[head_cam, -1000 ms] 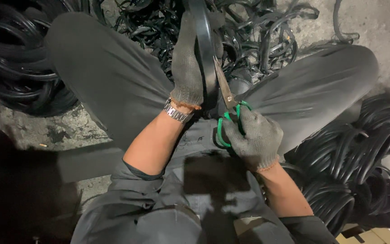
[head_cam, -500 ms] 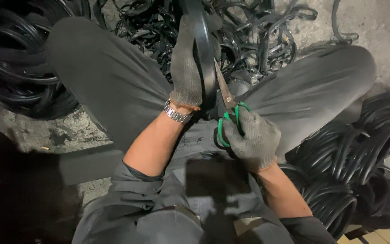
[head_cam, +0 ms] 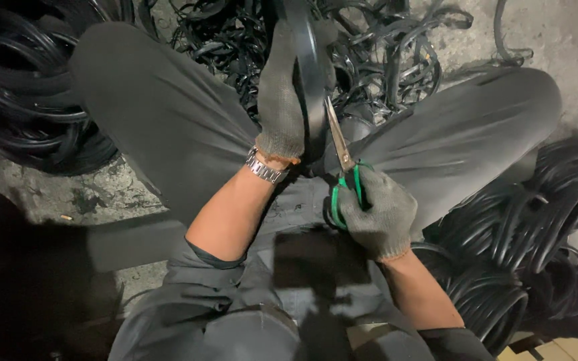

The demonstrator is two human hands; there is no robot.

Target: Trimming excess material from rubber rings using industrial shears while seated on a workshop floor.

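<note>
A black rubber strip (head_cam: pixel 310 80) is grasped by the gloved left hand (head_cam: pixel 281 100); green-handled scissors (head_cam: pixel 342 167), blades at the strip, are clenched in the gloved right hand (head_cam: pixel 377 214).

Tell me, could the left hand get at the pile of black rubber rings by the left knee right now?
Probably not at once: the left hand is gripping the black rubber strip that the scissors cut. The pile of rings lies beyond the left thigh, otherwise open.
</note>
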